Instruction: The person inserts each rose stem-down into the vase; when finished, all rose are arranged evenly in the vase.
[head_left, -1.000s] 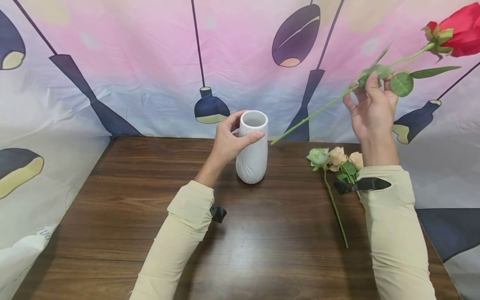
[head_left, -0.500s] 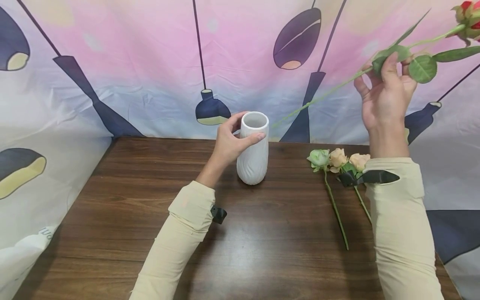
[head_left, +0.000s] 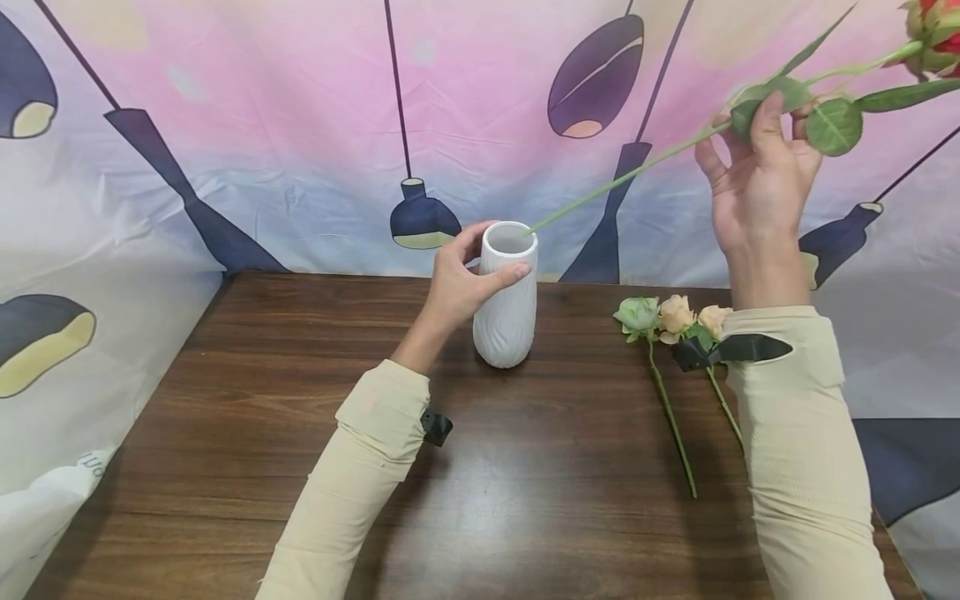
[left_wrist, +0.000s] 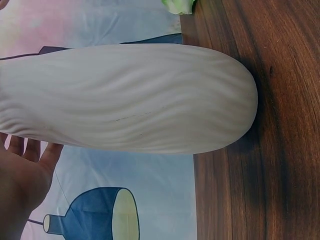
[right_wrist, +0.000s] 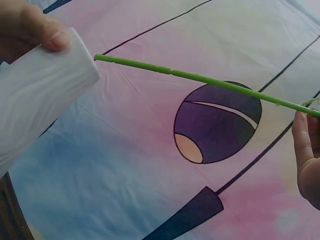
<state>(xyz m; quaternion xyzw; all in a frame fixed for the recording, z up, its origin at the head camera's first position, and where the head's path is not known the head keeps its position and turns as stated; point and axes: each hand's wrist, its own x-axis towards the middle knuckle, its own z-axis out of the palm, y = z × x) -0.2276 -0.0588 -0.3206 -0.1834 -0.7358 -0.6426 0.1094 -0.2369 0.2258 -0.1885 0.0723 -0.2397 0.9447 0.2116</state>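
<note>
The left hand (head_left: 461, 282) grips the white vase (head_left: 505, 327) close to its rim, thumb across the near side and fingers reaching round the far side; the vase stands upright. The right hand (head_left: 765, 193), raised and well apart from the left, pinches the long green stem (head_left: 637, 169) of a red rose (head_left: 933, 54) in among its leaves (head_left: 834, 127). The bloom lies to the right of that hand, partly cut off at the head view's edge. The stem slants down toward the left hand, its tip at the vase's mouth; I cannot tell whether it touches the rim.

The rose is probably light, with a fairly stiff stem, for it runs almost straight out of the right hand. A hold further down the bare stem would likely steer the tip better; petals and leaves look soft and easily creased. The vase looks ceramic, so likely rigid, heavier and breakable. Its plain upper part may be slippery, while the wavy ridges lower down should give fingers some purchase.

The vase is tall and rounded at the foot. Below and left of the right hand, a pale green rose (head_left: 637, 314) and peach roses (head_left: 677, 314) lie on the dark, wood-grained tabletop (head_left: 525, 492). Beyond both hands hangs a creased, printed cloth (head_left: 315, 108).
</note>
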